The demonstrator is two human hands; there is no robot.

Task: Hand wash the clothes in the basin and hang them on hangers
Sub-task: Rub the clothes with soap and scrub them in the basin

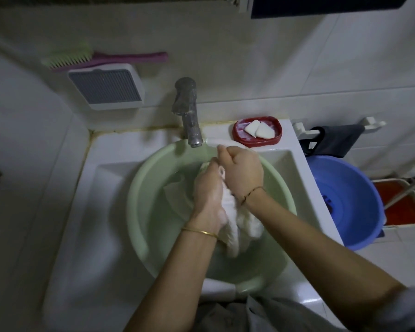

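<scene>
White-tiled washroom corner, pretty dim, shot from straight above. One white sink counter [86, 212] filling most of the view, with one pale green basin [139, 207] sitting in its bowl, water in the bottom. One blue tub [355, 200] down on the floor just right of the counter, something dark lying inside, too small to make out. One orange-red bin [403, 207] beside that. One grey-and-white ribbed box [106, 86] fixed to the wall at left, one long brush [101, 59] with green bristles and a pink handle resting above it. One dark cloth [333, 142] draped over a white wall rail at right. One metal tap [187, 111] behind the basin, spout over the rim. One red soap dish [258, 133] on the back ledge just right of the tap, two white soap pieces [259, 130] in it, touching each other. One white garment [233, 221] bunched up over the middle of the basin, lower end trailing toward the water. Two bare forearms coming in from the bottom edge. Left hand [207, 190] curled around the cloth from the left, thin gold bangle on that wrist. Right hand [242, 171] fisted on the upper end of the same cloth, knuckles up, thin cord bracelet on that wrist, the two hands pressed close together.
</scene>
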